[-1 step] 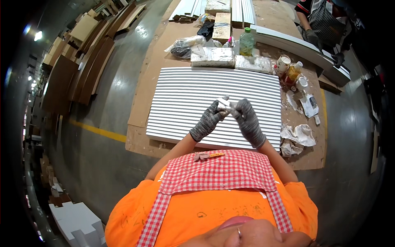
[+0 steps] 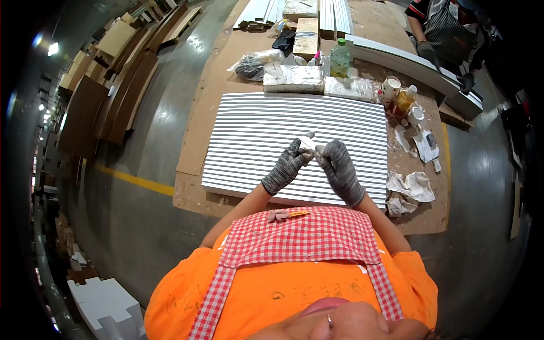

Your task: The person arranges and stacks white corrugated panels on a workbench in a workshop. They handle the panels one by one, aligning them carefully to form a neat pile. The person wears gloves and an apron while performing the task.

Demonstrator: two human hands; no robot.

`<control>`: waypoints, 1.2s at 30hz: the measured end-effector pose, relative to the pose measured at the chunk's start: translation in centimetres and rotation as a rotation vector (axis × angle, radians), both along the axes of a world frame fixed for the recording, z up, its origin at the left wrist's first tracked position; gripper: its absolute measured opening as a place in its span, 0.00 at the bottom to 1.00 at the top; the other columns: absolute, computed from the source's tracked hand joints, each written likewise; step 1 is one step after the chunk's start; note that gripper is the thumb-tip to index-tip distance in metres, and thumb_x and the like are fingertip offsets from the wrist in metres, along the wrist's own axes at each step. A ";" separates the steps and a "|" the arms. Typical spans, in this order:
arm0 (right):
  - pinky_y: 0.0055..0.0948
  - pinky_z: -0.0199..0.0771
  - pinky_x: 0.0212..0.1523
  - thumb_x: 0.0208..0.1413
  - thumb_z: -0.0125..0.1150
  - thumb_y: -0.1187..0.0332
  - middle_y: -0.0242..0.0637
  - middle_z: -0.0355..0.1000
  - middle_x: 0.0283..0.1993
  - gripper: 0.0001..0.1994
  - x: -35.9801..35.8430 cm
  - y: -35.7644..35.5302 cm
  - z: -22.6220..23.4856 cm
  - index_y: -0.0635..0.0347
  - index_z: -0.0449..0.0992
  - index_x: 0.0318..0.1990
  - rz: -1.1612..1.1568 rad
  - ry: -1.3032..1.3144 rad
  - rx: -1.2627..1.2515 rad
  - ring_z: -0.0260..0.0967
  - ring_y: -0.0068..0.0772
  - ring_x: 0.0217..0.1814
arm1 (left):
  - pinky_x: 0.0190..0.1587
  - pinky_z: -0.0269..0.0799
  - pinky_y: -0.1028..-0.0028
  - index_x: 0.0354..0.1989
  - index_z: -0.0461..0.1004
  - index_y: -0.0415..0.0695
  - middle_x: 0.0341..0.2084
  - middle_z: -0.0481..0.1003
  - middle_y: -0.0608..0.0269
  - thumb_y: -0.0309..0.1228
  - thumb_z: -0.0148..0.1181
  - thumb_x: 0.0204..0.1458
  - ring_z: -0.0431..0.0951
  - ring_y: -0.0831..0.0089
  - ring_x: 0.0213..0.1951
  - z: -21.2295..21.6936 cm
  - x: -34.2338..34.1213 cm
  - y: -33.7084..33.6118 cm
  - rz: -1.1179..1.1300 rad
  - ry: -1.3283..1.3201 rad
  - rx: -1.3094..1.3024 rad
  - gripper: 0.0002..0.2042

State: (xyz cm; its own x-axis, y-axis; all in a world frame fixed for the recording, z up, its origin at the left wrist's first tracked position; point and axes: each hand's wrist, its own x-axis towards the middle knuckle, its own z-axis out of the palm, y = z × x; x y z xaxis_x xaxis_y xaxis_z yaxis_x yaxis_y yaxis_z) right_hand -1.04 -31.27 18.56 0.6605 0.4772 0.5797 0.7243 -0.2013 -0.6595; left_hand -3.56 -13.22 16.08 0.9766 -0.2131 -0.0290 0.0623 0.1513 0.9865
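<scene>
A stack of white strips (image 2: 243, 153), with dark lines between them, lies on the table in front of me. Over its middle, my left hand (image 2: 289, 161) in a grey knit glove is closed around a small white piece (image 2: 307, 143) whose kind I cannot make out. My right hand (image 2: 340, 167), gloved alike, is closed with its fingertips pinched close beside that piece. Whatever sits between those right fingertips is too small to tell.
Wrapped white blocks (image 2: 293, 78), a green bottle (image 2: 340, 58) and a bag (image 2: 256, 63) stand beyond the strips. At the right are an amber bottle (image 2: 404, 101), a cup (image 2: 390, 89) and crumpled white cloths (image 2: 411, 187). A co-worker's gloved hand (image 2: 429, 54) rests by a long white board (image 2: 396, 56).
My right hand has moved slightly toward me, its fingertips drawing down beside the white piece. My left hand stays nearly in place.
</scene>
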 end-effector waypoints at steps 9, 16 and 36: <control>0.35 0.63 0.38 0.54 0.53 0.78 0.39 0.63 0.31 0.08 -0.4 0.0 0.1 0.61 0.68 0.41 -0.001 0.047 0.038 0.60 0.37 0.34 | 0.39 0.66 0.81 0.60 0.60 0.41 0.36 0.70 0.69 0.31 0.55 0.56 0.66 0.84 0.34 -0.4 0.3 0.2 -0.006 -0.097 -0.037 0.23; 0.31 0.62 0.34 0.55 0.53 0.76 0.35 0.60 0.29 0.07 -1.9 0.0 -1.0 0.58 0.67 0.41 0.132 0.090 0.063 0.59 0.30 0.31 | 0.34 0.65 0.81 0.60 0.60 0.41 0.32 0.69 0.70 0.34 0.55 0.56 0.65 0.84 0.31 -1.8 -0.7 0.9 -0.045 -0.048 0.070 0.24; 0.19 0.71 0.24 0.60 0.51 0.60 0.34 0.63 0.29 0.12 1.0 -0.8 -5.8 0.60 0.66 0.39 -0.047 0.973 0.238 0.65 0.21 0.26 | 0.30 0.62 0.80 0.49 0.67 0.38 0.22 0.66 0.71 0.29 0.54 0.54 0.64 0.82 0.25 -5.4 -2.2 0.7 -0.047 0.077 0.038 0.15</control>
